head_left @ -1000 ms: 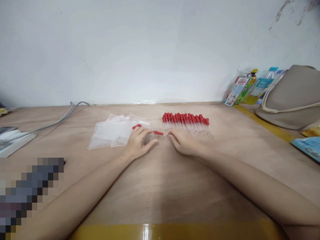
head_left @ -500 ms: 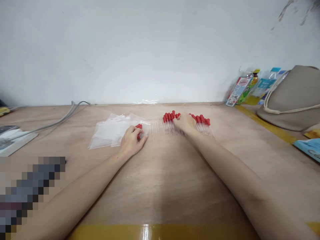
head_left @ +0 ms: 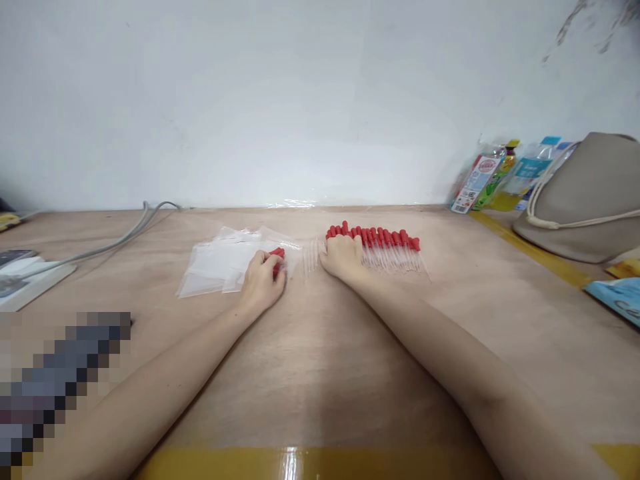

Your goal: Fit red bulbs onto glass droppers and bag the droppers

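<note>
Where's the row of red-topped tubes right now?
In the head view, the row of red-topped tubes lies on the table just right of centre, the right hand at its left end and the wall beyond.

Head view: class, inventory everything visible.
Red-topped tubes: many, red/clear, centre-right
Bare tubes: several, clear, centre
Red pieces: uncountable, red, centre
Plastic bags: several, clear, left
Drink containers: several, mixed, right
Corded bag: one, taupe, right
Packet: one, blue, right edge
Yellow items: two, yellow, edges
Cables: apparently two, grey, left
Block: one, white, left edge
Dark items: unclear, dark, left
Tape strips: two, yellow, front/right
Table: one, brown, beneath
Wall: one, white, back
Left hand: one, bare, around red pieces
Right hand: one, bare, centre
</note>
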{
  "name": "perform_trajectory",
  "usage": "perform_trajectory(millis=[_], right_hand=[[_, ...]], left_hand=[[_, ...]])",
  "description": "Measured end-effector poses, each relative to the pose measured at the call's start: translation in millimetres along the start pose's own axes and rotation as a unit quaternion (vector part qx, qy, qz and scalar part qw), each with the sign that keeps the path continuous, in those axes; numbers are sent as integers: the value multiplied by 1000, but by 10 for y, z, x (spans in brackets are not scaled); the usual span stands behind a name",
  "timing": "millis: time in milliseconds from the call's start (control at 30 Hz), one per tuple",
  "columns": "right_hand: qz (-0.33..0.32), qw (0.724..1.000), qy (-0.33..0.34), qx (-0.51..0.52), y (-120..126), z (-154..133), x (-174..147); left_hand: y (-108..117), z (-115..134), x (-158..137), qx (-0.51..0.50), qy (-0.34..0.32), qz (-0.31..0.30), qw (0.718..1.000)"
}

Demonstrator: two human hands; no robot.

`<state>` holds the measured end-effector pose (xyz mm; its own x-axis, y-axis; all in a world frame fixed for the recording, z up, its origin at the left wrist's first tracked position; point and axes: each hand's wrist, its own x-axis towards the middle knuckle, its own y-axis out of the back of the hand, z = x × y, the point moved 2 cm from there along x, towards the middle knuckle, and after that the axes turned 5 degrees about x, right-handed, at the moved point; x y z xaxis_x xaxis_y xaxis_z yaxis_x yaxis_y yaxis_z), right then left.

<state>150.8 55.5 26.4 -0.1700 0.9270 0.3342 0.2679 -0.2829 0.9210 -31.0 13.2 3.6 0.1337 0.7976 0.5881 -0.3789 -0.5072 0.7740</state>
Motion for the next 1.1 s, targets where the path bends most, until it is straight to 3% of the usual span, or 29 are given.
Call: perform_trajectory(millis=[133, 300, 400, 533, 700, 833, 900, 1100], right_hand=[[-35, 999, -31, -14, -70, -83, 55], [-47, 997, -57, -14, -119, -144, 92], [-19, 998, -47, -21, -113, -149, 16], [62, 998, 16, 3, -44, -44, -217], [67, 977, 115, 168, 24, 289, -580], [80, 951, 163, 250, 63, 519, -783], [90, 947, 188, 245, 79, 553, -835], [88, 938, 244, 228, 137, 442, -895]], left_hand=[[21, 21, -8, 6, -9, 10, 1000], [106, 105, -32, 57, -66, 42, 995], [146, 150, -49, 73, -109, 69, 989], [150, 241, -93, 0, -173, 70, 982], [129, 420, -166, -130, -215, -41, 967], [116, 497, -200, -153, -230, -126, 953], [93, 495, -200, -140, -208, -130, 959], [39, 510, -184, -152, -168, -64, 972]])
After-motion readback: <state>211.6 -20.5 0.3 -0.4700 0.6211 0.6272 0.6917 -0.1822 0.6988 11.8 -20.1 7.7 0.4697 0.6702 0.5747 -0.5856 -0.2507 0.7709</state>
